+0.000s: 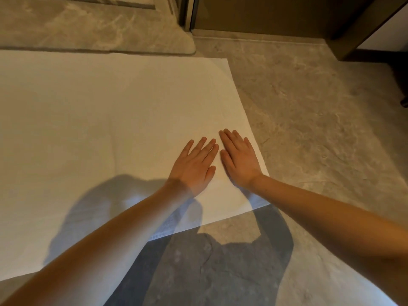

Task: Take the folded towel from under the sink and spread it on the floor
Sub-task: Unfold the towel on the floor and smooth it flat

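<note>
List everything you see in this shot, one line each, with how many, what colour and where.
towel: one, white, spread flat on the floor, centre and left
floor: one, grey-beige marbled stone, right and bottom
mat: one, marbled grey-beige with a rounded corner, top left beyond the towel
wall panel: one, brown, top centre to right
cabinet: one, dark brown, top right corner
left hand: one, bare, flat on the towel near its right edge
right hand: one, bare, flat on the towel beside the left hand
</note>
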`<state>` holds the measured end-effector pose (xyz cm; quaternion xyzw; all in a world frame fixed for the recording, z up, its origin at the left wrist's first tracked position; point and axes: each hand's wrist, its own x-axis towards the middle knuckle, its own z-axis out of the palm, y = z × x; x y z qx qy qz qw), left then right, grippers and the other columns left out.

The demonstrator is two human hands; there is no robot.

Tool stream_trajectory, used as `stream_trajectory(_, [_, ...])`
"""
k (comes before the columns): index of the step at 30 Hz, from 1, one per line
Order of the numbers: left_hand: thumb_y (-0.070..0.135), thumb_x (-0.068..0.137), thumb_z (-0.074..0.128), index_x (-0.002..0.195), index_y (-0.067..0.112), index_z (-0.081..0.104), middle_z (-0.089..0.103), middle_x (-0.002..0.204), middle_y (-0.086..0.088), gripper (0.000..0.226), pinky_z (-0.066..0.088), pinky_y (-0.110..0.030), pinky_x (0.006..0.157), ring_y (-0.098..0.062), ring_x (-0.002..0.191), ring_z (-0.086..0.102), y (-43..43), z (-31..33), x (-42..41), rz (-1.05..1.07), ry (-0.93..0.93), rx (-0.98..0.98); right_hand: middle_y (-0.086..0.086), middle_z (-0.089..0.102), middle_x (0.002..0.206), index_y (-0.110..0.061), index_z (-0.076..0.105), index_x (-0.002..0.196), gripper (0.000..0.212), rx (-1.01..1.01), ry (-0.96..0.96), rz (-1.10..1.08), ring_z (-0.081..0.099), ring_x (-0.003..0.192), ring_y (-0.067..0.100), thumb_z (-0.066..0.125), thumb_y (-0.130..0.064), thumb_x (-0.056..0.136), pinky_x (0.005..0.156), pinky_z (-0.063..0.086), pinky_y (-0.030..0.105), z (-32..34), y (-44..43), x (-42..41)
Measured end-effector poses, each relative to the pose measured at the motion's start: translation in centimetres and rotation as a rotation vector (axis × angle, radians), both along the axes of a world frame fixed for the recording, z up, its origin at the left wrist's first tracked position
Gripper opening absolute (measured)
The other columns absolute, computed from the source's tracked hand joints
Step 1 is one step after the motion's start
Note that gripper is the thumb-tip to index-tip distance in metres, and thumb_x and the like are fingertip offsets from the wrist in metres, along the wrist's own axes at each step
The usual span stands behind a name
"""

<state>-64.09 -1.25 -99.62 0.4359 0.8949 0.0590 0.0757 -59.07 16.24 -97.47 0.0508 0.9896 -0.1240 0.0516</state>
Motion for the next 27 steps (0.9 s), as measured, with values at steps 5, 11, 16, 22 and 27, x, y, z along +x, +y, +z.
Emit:
stream_trajectory(5, [0.04,0.103,0.015,0.157,0.017,0.002,-0.001,0.165,0.001,0.06,-0.006,-0.041,0.122,-0.019,0.151,-0.007,0.1,0.2,0.3,-0.002,-0.03,0.006,-0.006,0.016,0.163,-0.026,0.016,0.156,0.054,0.001,0.016,-0.038,0.004,0.15,0.013,0.019,-0.037,0.102,0.122,0.001,0.036,-0.7,0.0,0.6])
stream_trajectory(11, [0.038,0.104,0.022,0.157,0.019,0.008,0.004,0.165,0.003,0.057,-0.01,-0.032,0.12,-0.015,0.151,-0.003,-3.0,1.6,-2.1,0.155,-0.108,0.158,0.0,0.022,0.161,-0.023,0.025,0.154,0.051,-0.155,0.092,-0.064,0.013,0.15,0.017,0.03,-0.032,0.104,0.122,0.013,0.041,1.6,-1.8,-3.3])
stream_trajectory(16, [0.037,0.105,0.022,0.157,0.019,0.005,0.001,0.165,0.003,0.058,-0.008,-0.032,0.121,-0.014,0.151,-0.005,-12.6,4.4,-8.4,0.179,-0.072,-0.002,0.003,0.025,0.16,-0.017,0.028,0.153,0.056,-0.195,0.122,0.11,0.016,0.149,0.02,0.029,-0.038,0.101,0.121,0.015,0.042,5.4,-6.5,-10.2])
stream_trajectory(22, [0.038,0.106,0.016,0.157,0.017,0.002,-0.001,0.165,0.002,0.057,-0.002,-0.028,0.119,-0.014,0.151,-0.004,-26.8,12.2,-15.0,0.359,-0.164,-0.265,0.005,0.027,0.159,-0.016,0.028,0.153,0.051,-0.232,0.123,0.364,0.021,0.148,0.02,0.036,-0.028,0.105,0.117,0.017,0.029,10.4,-15.8,-19.3])
stream_trajectory(27, [0.038,0.106,0.017,0.157,0.018,0.001,-0.003,0.165,0.003,0.057,-0.004,-0.024,0.117,-0.013,0.151,-0.004,-32.4,12.6,-16.5,0.449,-0.183,-0.2,0.007,0.028,0.159,-0.014,0.028,0.153,0.052,-0.211,0.077,0.54,0.024,0.146,0.019,0.036,-0.028,0.104,0.114,0.018,0.025,10.6,-24.4,-23.2])
